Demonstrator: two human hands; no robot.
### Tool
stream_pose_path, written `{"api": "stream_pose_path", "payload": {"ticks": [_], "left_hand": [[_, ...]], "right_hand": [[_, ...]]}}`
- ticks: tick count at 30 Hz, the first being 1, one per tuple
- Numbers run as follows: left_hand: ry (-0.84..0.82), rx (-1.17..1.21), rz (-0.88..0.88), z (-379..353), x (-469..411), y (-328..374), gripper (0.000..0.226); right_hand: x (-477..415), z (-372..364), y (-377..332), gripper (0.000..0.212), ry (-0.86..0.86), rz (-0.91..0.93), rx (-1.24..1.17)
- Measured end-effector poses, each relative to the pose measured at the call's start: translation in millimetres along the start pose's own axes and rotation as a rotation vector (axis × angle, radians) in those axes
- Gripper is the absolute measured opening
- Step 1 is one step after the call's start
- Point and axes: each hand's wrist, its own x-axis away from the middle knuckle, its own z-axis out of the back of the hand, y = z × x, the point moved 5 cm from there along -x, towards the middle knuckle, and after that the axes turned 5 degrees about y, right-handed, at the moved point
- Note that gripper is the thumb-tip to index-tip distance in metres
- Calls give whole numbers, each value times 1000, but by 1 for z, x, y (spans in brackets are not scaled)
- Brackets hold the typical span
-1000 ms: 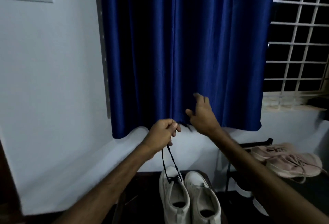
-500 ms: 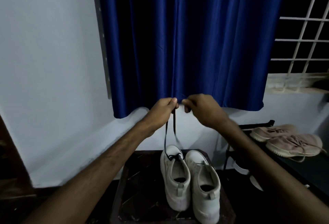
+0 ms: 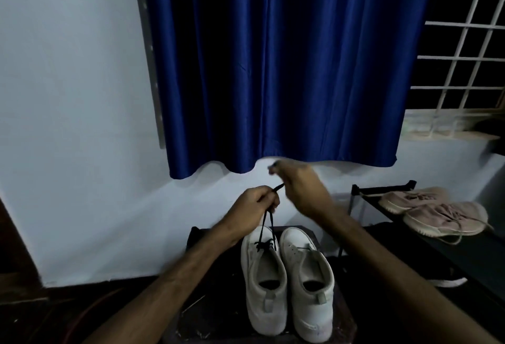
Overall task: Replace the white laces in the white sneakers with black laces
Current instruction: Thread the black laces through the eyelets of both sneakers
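Nearest you, the two white sneakers (image 3: 287,283) sit side by side on the dark stool (image 3: 218,316), toes toward the wall. The left sneaker (image 3: 263,280) has the black lace (image 3: 266,223) through its lowest eyelets only; the right sneaker (image 3: 307,286) shows bare eyelets, with no lace that I can make out.

Just above, your left hand (image 3: 252,208) is closed on both strands of that lace, an end poking out past the knuckles. Half a second ago both hands met at the lace ends — now your right hand (image 3: 297,189) has pulled away up and to the right. It is blurred, so I cannot tell whether its fingers pinch anything.

My read: you have evened the two ends, so the next crossing can begin.

Farther off, pink shoes (image 3: 434,211) rest on a black rack (image 3: 382,189), and a blue curtain (image 3: 287,70) hangs against the wall.
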Motion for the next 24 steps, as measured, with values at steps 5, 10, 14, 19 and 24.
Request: {"api": "stream_pose_path", "payload": {"ticks": [5, 10, 14, 19, 24], "left_hand": [[289, 86, 11, 17, 6, -21, 18], [413, 218, 170, 16, 9, -38, 13], [546, -27, 47, 26, 19, -32, 17], [36, -631, -20, -16, 54, -48, 13], [-187, -1100, 96, -43, 57, -59, 40]], "right_hand": [[55, -53, 8, 31, -57, -349, -453], [67, -80, -5, 30, -9, -593, -757], [59, -80, 5, 33, -53, -910, -1021], [58, -76, 20, 35, -12, -1212, -1039], [58, -72, 12, 37, 23, -1287, -968]]}}
